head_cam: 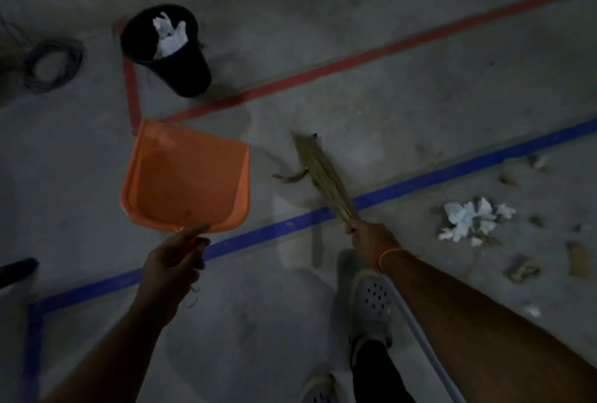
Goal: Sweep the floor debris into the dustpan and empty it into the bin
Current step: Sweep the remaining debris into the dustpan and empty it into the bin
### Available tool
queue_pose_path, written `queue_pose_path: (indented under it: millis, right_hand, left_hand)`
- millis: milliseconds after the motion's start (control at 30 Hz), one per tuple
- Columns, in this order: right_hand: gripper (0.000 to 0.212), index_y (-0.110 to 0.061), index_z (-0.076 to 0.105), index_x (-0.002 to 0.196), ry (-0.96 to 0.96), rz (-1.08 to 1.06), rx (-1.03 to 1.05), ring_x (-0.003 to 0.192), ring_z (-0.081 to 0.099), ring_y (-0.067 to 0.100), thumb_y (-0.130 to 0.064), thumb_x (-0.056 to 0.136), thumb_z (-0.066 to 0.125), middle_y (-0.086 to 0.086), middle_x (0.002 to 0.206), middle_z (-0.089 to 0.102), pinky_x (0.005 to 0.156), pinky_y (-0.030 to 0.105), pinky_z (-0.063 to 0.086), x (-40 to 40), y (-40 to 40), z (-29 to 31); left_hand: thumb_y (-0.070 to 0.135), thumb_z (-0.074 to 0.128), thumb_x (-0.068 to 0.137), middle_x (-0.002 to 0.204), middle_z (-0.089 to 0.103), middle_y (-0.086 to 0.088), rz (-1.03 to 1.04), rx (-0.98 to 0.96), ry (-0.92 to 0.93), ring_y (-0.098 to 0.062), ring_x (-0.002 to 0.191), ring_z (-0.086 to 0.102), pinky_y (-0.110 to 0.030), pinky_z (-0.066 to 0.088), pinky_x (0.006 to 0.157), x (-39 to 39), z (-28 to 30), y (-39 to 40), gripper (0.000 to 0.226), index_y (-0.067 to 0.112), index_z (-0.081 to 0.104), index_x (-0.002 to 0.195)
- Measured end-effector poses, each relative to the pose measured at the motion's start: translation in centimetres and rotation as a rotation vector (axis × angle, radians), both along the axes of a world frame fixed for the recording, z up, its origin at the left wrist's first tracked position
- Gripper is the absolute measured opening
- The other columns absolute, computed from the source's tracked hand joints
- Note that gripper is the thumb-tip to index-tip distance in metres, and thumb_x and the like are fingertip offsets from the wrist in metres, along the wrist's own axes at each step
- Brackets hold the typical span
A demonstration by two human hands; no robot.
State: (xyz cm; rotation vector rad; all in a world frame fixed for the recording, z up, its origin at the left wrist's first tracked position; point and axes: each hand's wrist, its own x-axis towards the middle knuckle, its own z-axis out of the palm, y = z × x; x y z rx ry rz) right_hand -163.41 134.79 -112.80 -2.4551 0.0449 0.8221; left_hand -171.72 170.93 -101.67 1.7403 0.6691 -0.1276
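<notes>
Left hand [174, 260]: fingers curled round the empty dustpan [187, 176], carried level for loading.
Right hand [368, 239]: fingers wrapped round the broom [323, 173], angled floorward to sweep the paper [468, 218].

Grey concrete floor [420, 79] carries a red tape line [323, 74], a blue tape line [452, 173], a black bin [181, 69], coiled cable [53, 65], crumpled white paper [468, 218] and scattered brown scraps [521, 268].

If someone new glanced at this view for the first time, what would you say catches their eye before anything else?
The bright orange dustpan, held by the left hand left of centre above the grey floor, stands out most. Next come the red tape line and blue tape line crossing the floor diagonally. The white crumpled paper on the right and more paper in the black bin at upper left also stand out.
</notes>
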Motion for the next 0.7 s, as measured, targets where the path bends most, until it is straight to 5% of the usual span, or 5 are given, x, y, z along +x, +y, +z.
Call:
queue_pose_path:
  millis: [233,467,700]
  right_hand:
    - [0.018,-0.026,0.061,0.105,0.024,-0.185,-0.154,0.081,0.066,0.034,-0.02,0.091,0.051,0.016,0.091,0.069,0.071,0.033,0.05,-13.8,-13.5,2.9]
    - [0.019,-0.036,0.054,0.097,-0.047,-0.386,-0.116,0.062,0.061,0.021,-0.017,0.093,0.054,0.007,0.075,0.066,0.061,0.034,0.051,-26.1,-24.3,5.2]
    - [0.028,-0.026,0.06,0.12,-0.145,-0.452,-0.098,0.078,0.065,0.027,-0.018,0.093,0.056,0.007,0.096,0.07,0.067,0.032,0.05,-36.7,-33.6,5.1]
  left_hand:
    - [0.0,0.059,0.099,0.094,0.07,-0.016,-0.125,-0.047,0.079,-0.017,0.064,0.053,-0.019,0.039,0.045,-5.3,-0.7,-5.7,0.031,0.019,0.071,0.121]
    - [0.0,0.06,0.099,0.102,0.075,-0.005,-0.313,-0.039,0.09,-0.015,0.065,0.058,-0.022,0.043,0.049,-9.0,-0.3,-15.5,0.035,0.026,0.072,0.118]
    - [-0.001,0.057,0.1,0.1,0.07,-0.009,-0.376,-0.068,0.091,-0.018,0.066,0.054,-0.017,0.041,0.044,-16.2,0.3,-25.4,0.031,0.017,0.069,0.122]
